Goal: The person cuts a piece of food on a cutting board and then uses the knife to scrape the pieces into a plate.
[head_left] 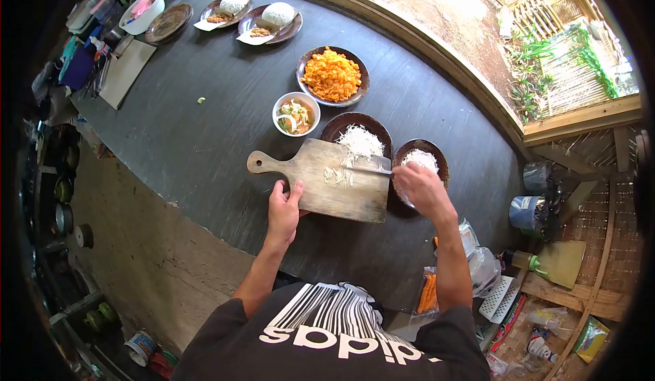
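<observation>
My left hand (283, 210) grips the near-left edge of a wooden cutting board (361, 200), thumb on top. The board's far edge overlaps a brown plate (331, 130) that holds a heap of pale shreds (363, 139). More shreds (337, 176) lie on the board. In my right hand (424, 188) is a knife (370, 171), its blade over the board beside the shreds. Partly behind that hand stands a brown bowl (445, 166) with white shreds in it.
Beyond the board are a white bowl of soup-like food (295, 116) and a plate of orange diced food (331, 75). Two plates with white rice (278, 13) sit farther back. A bag of carrots (428, 292), plastic bags (483, 268) and a grater (499, 298) lie at the right.
</observation>
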`<act>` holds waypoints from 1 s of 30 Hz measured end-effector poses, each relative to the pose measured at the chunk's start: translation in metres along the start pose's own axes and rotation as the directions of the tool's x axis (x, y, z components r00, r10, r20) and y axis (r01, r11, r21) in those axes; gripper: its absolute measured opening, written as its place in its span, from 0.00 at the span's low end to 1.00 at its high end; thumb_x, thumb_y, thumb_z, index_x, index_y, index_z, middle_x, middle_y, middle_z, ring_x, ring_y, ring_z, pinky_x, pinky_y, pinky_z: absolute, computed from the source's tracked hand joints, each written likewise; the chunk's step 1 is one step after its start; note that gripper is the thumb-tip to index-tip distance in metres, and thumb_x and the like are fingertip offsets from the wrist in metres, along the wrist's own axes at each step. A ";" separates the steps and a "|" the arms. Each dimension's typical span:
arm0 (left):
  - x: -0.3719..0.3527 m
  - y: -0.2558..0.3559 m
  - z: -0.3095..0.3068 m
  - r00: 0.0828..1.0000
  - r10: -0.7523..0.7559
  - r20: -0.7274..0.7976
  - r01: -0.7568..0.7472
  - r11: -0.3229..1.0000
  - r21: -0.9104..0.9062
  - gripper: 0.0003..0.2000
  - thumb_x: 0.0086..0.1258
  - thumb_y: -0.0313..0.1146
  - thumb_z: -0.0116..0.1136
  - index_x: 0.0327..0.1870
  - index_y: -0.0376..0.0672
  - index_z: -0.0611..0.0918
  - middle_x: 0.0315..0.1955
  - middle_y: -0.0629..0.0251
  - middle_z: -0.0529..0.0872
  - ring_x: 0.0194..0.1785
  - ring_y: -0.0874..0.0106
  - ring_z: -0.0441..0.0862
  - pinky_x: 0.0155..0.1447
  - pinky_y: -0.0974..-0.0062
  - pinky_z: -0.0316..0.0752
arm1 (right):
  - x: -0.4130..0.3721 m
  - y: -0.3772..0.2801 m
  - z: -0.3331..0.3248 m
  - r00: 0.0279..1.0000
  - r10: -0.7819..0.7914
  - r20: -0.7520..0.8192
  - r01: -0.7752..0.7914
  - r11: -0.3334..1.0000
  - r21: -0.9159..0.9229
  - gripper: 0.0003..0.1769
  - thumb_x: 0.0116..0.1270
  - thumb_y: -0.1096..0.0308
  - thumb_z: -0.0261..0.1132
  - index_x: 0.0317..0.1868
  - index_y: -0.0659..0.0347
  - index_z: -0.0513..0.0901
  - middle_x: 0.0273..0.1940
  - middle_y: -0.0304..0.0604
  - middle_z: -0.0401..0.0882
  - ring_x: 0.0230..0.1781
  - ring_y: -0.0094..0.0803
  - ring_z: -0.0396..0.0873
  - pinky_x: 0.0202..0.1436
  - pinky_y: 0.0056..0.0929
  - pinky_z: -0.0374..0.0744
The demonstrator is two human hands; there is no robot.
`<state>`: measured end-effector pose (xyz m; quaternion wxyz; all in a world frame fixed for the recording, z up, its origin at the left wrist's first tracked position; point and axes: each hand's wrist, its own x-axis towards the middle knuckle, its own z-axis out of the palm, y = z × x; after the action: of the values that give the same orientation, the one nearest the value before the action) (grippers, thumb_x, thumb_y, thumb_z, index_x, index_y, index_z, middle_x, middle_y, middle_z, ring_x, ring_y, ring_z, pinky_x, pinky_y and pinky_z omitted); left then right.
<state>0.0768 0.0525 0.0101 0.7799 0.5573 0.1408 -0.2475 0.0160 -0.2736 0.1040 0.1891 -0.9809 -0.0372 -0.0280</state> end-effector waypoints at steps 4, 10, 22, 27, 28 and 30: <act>0.000 0.000 0.000 1.000 -0.002 0.005 0.002 1.000 -0.009 0.17 0.89 0.39 0.61 0.66 0.36 0.75 0.50 0.54 0.93 0.49 0.71 0.93 0.49 0.64 0.93 | -0.012 -0.025 0.008 0.992 -0.059 0.114 0.051 0.996 0.075 0.07 0.79 0.68 0.67 0.53 0.56 0.87 0.43 0.48 0.83 0.41 0.54 0.86 0.46 0.51 0.84; 0.001 0.000 0.000 1.000 0.012 0.003 -0.012 1.000 -0.003 0.17 0.89 0.39 0.61 0.65 0.37 0.75 0.50 0.54 0.93 0.49 0.71 0.93 0.48 0.64 0.93 | -0.006 -0.027 0.022 0.992 0.022 0.127 -0.019 0.999 -0.028 0.06 0.81 0.66 0.67 0.52 0.57 0.86 0.43 0.48 0.82 0.42 0.52 0.86 0.46 0.49 0.83; -0.001 0.003 0.001 1.000 0.000 -0.026 0.000 1.000 0.012 0.17 0.89 0.39 0.61 0.64 0.35 0.75 0.45 0.56 0.93 0.44 0.75 0.91 0.42 0.69 0.91 | 0.005 -0.022 0.020 0.990 0.037 -0.138 -0.052 0.992 -0.114 0.04 0.77 0.70 0.66 0.48 0.57 0.85 0.39 0.45 0.82 0.38 0.49 0.87 0.40 0.50 0.85; 0.001 -0.001 -0.002 1.000 -0.006 -0.003 0.006 1.000 0.019 0.17 0.89 0.38 0.61 0.65 0.36 0.74 0.49 0.54 0.93 0.48 0.70 0.93 0.49 0.64 0.94 | -0.009 -0.048 0.019 0.997 -0.051 0.058 0.050 0.999 0.016 0.07 0.73 0.71 0.66 0.50 0.54 0.84 0.39 0.43 0.81 0.39 0.47 0.88 0.38 0.46 0.86; 0.002 -0.002 -0.003 1.000 -0.007 0.000 0.007 1.000 0.020 0.17 0.89 0.38 0.61 0.65 0.36 0.74 0.49 0.54 0.93 0.48 0.70 0.93 0.49 0.64 0.94 | -0.012 -0.051 0.022 0.995 -0.043 0.093 0.044 0.999 -0.012 0.07 0.73 0.71 0.67 0.49 0.54 0.84 0.39 0.43 0.81 0.39 0.46 0.88 0.38 0.46 0.86; 0.004 -0.006 -0.005 1.000 0.011 0.005 -0.011 1.000 0.026 0.17 0.89 0.38 0.61 0.65 0.36 0.74 0.50 0.54 0.93 0.48 0.70 0.94 0.49 0.64 0.93 | -0.012 -0.053 0.028 0.996 -0.025 0.088 0.029 0.999 -0.041 0.05 0.75 0.70 0.67 0.48 0.54 0.83 0.40 0.43 0.81 0.39 0.46 0.89 0.37 0.47 0.86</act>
<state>0.0772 0.0550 0.0009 0.7744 0.5675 0.1328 -0.2463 0.0006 -0.2152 0.0966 0.1660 -0.9844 -0.0581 0.0116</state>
